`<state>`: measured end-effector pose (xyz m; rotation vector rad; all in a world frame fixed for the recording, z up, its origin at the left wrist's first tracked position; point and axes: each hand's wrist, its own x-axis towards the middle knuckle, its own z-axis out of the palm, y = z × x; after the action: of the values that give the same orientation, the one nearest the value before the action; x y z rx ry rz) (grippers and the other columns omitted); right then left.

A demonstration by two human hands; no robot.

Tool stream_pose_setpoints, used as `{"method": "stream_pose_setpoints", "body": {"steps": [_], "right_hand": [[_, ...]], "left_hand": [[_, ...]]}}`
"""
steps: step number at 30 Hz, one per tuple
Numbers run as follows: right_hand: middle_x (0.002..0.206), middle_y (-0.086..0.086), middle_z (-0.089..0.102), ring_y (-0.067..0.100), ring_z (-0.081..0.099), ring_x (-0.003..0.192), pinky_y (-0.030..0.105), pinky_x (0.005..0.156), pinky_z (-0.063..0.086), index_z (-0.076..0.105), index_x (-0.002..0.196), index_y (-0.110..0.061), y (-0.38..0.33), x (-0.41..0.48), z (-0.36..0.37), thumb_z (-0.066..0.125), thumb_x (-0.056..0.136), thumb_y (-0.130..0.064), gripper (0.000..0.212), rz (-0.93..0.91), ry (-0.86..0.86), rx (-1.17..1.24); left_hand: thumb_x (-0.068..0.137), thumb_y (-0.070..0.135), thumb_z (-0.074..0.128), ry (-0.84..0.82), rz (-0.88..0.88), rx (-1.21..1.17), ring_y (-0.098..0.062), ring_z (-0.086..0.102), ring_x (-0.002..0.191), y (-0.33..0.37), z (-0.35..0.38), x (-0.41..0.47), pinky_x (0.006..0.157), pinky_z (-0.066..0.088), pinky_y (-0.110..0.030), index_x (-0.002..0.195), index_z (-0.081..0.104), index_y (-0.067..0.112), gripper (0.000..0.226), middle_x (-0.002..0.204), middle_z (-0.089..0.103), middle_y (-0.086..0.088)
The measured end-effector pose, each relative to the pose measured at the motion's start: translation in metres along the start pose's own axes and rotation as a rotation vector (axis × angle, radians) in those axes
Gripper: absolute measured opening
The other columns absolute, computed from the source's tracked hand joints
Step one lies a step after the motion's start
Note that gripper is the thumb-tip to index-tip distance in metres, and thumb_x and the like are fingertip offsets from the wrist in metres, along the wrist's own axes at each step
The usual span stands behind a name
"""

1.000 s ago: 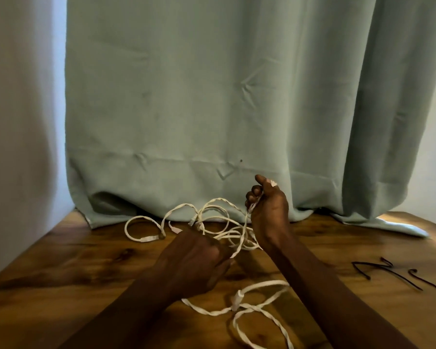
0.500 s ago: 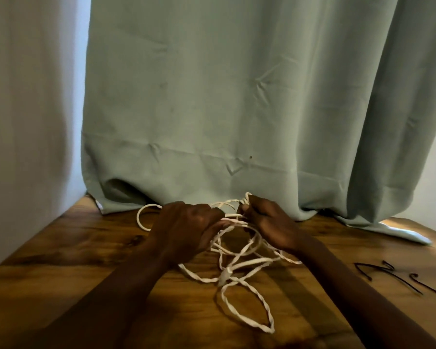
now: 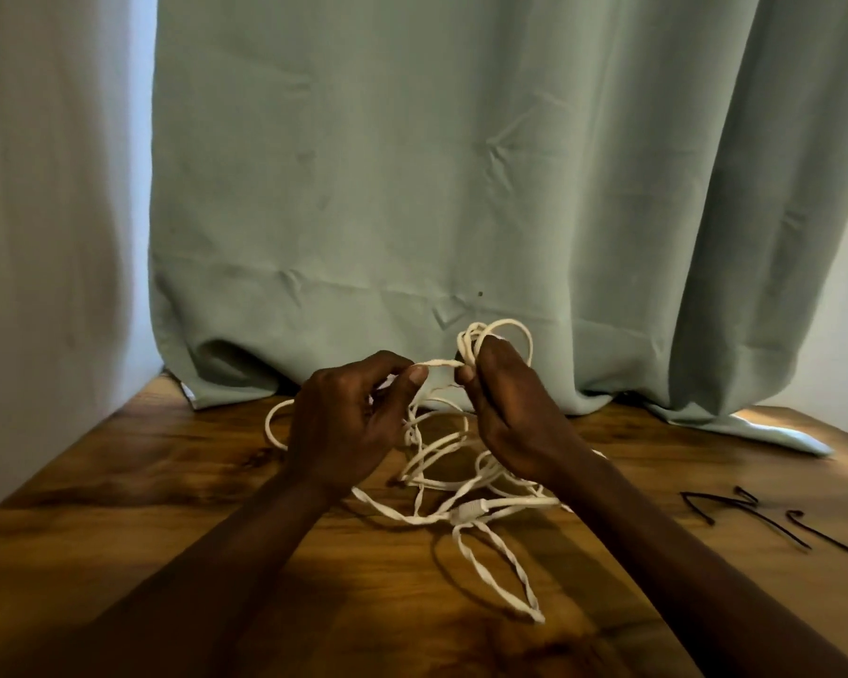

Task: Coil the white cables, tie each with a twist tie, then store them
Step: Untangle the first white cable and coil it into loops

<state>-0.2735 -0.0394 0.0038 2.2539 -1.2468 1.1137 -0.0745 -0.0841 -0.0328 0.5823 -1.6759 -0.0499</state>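
Note:
A tangle of twisted white cable (image 3: 466,513) lies on the wooden table (image 3: 118,482) in front of me. My right hand (image 3: 510,413) is closed around several loops of it, which stick up above my fist. A short stretch of the cable runs taut from that fist to my left hand (image 3: 348,418), which pinches it between thumb and fingers. A long loop trails toward me on the table. Black twist ties (image 3: 750,516) lie on the table to the right, apart from both hands.
A pale green curtain (image 3: 461,188) hangs behind the table, its hem resting on the far edge. A white wall stands at the left. The table's left edge runs diagonally below that wall.
Both hands rose off the table and came together. The right hand now holds gathered loops upright, and the left hand pinches the strand beside it. More cable has been drawn in from the left.

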Motion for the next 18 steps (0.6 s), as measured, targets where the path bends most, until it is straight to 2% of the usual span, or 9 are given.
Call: {"method": "stream_pose_setpoints", "body": {"steps": [3, 5, 7, 9, 11, 12, 13, 15, 18], "right_hand": [[0.090, -0.001, 0.061, 0.012, 0.058, 0.079, 0.030, 0.068, 0.049, 0.057, 0.109, -0.010, -0.005, -0.005, -0.014, 0.039, 0.109, -0.026, 0.024, 0.142, 0.286, 0.147], [0.085, -0.007, 0.061, 0.009, 0.058, 0.075, 0.026, 0.068, 0.050, 0.057, 0.108, -0.013, -0.005, -0.009, -0.024, 0.038, 0.111, -0.024, 0.022, 0.253, 0.491, 0.310], [0.078, -0.011, 0.057, 0.009, 0.054, 0.073, 0.022, 0.069, 0.049, 0.056, 0.106, -0.011, 0.001, -0.014, -0.031, 0.037, 0.112, -0.018, 0.021, 0.355, 0.659, 0.527], [0.072, -0.011, 0.056, 0.006, 0.052, 0.066, 0.017, 0.064, 0.046, 0.057, 0.104, -0.009, 0.005, -0.022, -0.034, 0.037, 0.112, -0.013, 0.021, 0.449, 0.769, 0.697], [0.072, -0.002, 0.053, 0.003, 0.051, 0.060, 0.015, 0.059, 0.045, 0.057, 0.107, -0.002, 0.008, -0.032, -0.030, 0.039, 0.110, -0.009, 0.020, 0.553, 0.816, 0.768], [0.072, 0.000, 0.051, 0.002, 0.051, 0.057, 0.014, 0.057, 0.045, 0.057, 0.109, -0.001, 0.010, -0.036, -0.025, 0.040, 0.110, -0.007, 0.018, 0.608, 0.836, 0.793], [0.071, 0.000, 0.050, 0.003, 0.051, 0.055, 0.014, 0.056, 0.045, 0.057, 0.110, -0.001, 0.013, -0.039, -0.021, 0.041, 0.110, -0.007, 0.017, 0.652, 0.860, 0.828], [0.068, -0.003, 0.051, 0.004, 0.050, 0.054, 0.017, 0.055, 0.044, 0.055, 0.110, -0.003, 0.017, -0.043, -0.010, 0.038, 0.111, -0.010, 0.018, 0.718, 0.857, 0.897], [0.073, -0.001, 0.059, 0.005, 0.056, 0.063, 0.023, 0.061, 0.045, 0.057, 0.109, -0.009, 0.019, -0.050, 0.002, 0.041, 0.112, -0.017, 0.017, 0.747, 0.714, 0.794]], "left_hand": [[0.105, 0.053, 0.039, -0.122, -0.222, -0.422, -0.012, 0.066, 0.068, 0.010, 0.006, -0.005, 0.061, 0.055, -0.034, 0.115, 0.072, 0.028, 0.043, 0.080, 0.070, 0.002], [0.106, 0.052, 0.035, -0.237, -0.286, -0.518, -0.018, 0.070, 0.083, 0.013, 0.012, -0.011, 0.073, 0.059, -0.043, 0.122, 0.071, 0.030, 0.045, 0.096, 0.074, 0.002], [0.106, 0.049, 0.036, -0.334, -0.200, -0.427, -0.008, 0.068, 0.104, 0.014, 0.017, -0.019, 0.089, 0.055, -0.039, 0.126, 0.070, 0.034, 0.042, 0.112, 0.073, 0.014], [0.106, 0.051, 0.039, -0.517, 0.019, -0.170, 0.001, 0.053, 0.130, 0.015, 0.022, -0.024, 0.107, 0.043, -0.032, 0.139, 0.060, 0.040, 0.040, 0.137, 0.061, 0.025], [0.104, 0.058, 0.039, -0.750, 0.222, 0.182, -0.007, 0.030, 0.152, 0.014, 0.033, -0.028, 0.121, 0.029, -0.038, 0.154, 0.037, 0.047, 0.051, 0.165, 0.032, 0.020], [0.105, 0.057, 0.040, -0.821, 0.264, 0.305, -0.012, 0.022, 0.156, 0.013, 0.039, -0.029, 0.124, 0.025, -0.042, 0.158, 0.028, 0.048, 0.055, 0.171, 0.020, 0.015], [0.106, 0.053, 0.042, -0.840, 0.269, 0.365, -0.016, 0.020, 0.157, 0.010, 0.045, -0.029, 0.125, 0.026, -0.045, 0.159, 0.023, 0.048, 0.057, 0.173, 0.016, 0.012], [0.107, 0.048, 0.047, -0.776, 0.220, 0.387, -0.021, 0.031, 0.153, 0.006, 0.049, -0.025, 0.119, 0.037, -0.046, 0.158, 0.026, 0.047, 0.056, 0.171, 0.023, 0.008], [0.105, 0.025, 0.054, -0.654, 0.183, 0.491, -0.025, 0.043, 0.145, -0.012, 0.043, -0.017, 0.111, 0.043, -0.042, 0.157, 0.035, 0.044, 0.058, 0.167, 0.033, 0.006]]}}
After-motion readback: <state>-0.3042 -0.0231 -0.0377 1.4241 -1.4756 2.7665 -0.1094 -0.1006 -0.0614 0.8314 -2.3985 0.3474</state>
